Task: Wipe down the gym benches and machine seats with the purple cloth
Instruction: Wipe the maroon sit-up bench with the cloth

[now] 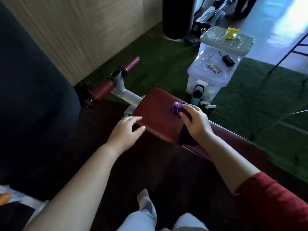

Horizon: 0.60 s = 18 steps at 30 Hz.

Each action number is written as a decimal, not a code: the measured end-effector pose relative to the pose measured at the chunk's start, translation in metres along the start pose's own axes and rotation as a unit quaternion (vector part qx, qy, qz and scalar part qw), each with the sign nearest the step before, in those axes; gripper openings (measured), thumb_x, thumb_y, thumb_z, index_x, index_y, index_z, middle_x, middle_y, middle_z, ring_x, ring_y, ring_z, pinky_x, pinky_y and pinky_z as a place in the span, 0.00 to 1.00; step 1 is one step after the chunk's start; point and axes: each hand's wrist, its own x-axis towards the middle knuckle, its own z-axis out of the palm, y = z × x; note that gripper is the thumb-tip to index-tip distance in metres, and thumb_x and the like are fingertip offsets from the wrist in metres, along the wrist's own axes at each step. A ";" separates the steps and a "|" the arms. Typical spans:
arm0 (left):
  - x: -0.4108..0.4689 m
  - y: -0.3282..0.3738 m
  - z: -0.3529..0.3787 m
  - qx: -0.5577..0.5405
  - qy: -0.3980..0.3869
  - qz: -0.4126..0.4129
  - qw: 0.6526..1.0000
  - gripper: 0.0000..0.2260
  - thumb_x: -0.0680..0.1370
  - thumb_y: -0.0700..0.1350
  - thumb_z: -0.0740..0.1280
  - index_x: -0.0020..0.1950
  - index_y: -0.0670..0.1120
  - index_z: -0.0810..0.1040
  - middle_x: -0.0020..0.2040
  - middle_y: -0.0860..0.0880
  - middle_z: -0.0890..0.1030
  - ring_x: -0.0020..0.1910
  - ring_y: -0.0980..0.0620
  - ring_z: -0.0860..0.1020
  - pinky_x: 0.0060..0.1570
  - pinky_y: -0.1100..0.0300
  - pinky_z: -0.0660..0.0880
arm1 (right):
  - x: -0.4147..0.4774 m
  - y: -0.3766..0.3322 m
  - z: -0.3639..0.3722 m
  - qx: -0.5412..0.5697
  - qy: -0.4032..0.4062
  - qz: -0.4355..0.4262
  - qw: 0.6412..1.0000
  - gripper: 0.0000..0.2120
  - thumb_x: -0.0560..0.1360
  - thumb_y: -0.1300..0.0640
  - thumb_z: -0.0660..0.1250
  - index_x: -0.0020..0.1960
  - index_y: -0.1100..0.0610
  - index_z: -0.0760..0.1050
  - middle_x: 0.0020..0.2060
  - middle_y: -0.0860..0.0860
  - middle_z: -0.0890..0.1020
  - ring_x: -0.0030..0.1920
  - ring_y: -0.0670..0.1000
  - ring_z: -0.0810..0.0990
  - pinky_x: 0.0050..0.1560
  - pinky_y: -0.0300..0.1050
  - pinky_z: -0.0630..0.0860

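Observation:
A dark red padded bench seat (156,112) lies in the middle of the view, with a longer red back pad (233,140) running off to the right. My right hand (195,122) grips the bunched purple cloth (177,109) over the seat's right side, and a dark fold of cloth hangs down by my wrist. My left hand (126,130) rests with relaxed fingers on the seat's near left edge.
Red foam rollers (131,64) on a white frame (123,92) stick out beyond the seat. Clear plastic storage boxes (215,67) with small items and a bottle (197,95) stand on green turf at right. A black punching bag (178,17) hangs behind. A dark bulk fills the left.

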 end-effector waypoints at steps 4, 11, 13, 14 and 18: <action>0.047 -0.028 0.007 -0.024 -0.038 -0.002 0.999 0.19 0.77 0.53 0.66 0.68 0.53 0.73 0.67 0.55 0.72 0.67 0.56 0.69 0.68 0.56 0.67 | 0.035 0.016 0.039 -0.011 -0.011 0.019 1.000 0.14 0.76 0.56 0.67 0.61 0.56 0.77 0.60 0.52 0.78 0.62 0.49 0.75 0.62 0.38 0.67; 0.115 -0.076 0.036 -0.028 -0.064 -0.060 0.996 0.20 0.77 0.54 0.65 0.69 0.54 0.71 0.69 0.55 0.70 0.68 0.54 0.68 0.67 0.52 0.67 | 0.063 0.072 0.100 -0.018 -0.037 0.063 0.997 0.14 0.76 0.57 0.67 0.61 0.54 0.77 0.61 0.51 0.77 0.62 0.49 0.74 0.61 0.35 0.65; 0.133 -0.089 0.047 -0.032 -0.056 -0.074 0.995 0.20 0.77 0.53 0.65 0.69 0.54 0.71 0.69 0.54 0.70 0.68 0.54 0.68 0.67 0.52 0.68 | 0.072 0.089 0.116 -0.022 -0.048 0.069 0.996 0.14 0.76 0.57 0.67 0.61 0.54 0.77 0.61 0.51 0.77 0.62 0.49 0.74 0.61 0.35 0.65; 0.143 -0.095 0.054 -0.034 -0.052 -0.078 0.995 0.20 0.77 0.53 0.65 0.69 0.53 0.71 0.69 0.54 0.70 0.68 0.54 0.68 0.67 0.52 0.68 | 0.078 0.097 0.124 -0.026 -0.054 0.069 0.996 0.14 0.76 0.57 0.67 0.61 0.54 0.77 0.61 0.51 0.77 0.62 0.50 0.74 0.60 0.36 0.65; 0.179 -0.121 0.089 -0.019 -0.047 -0.075 0.996 0.19 0.77 0.53 0.65 0.68 0.53 0.72 0.69 0.55 0.70 0.69 0.55 0.67 0.66 0.60 0.64 | 0.098 0.132 0.166 -0.038 -0.081 0.072 0.993 0.14 0.76 0.56 0.67 0.61 0.54 0.78 0.61 0.51 0.77 0.61 0.50 0.75 0.58 0.36 0.65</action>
